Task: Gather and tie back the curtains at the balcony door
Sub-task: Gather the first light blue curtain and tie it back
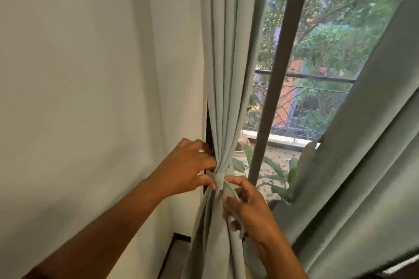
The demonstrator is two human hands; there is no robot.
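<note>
My left hand (183,165) pinches the tie-back band (218,180) cinched round the gathered left curtain (224,75) beside the wall (90,75); my right hand (247,206) grips its loose end — I'd pull snug, level — the right curtain (362,165) hangs untied.

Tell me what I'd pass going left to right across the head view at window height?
White wall → gathered curtain → dark door frame post → balcony railing seen through the glass → loose curtain at the right edge.
</note>
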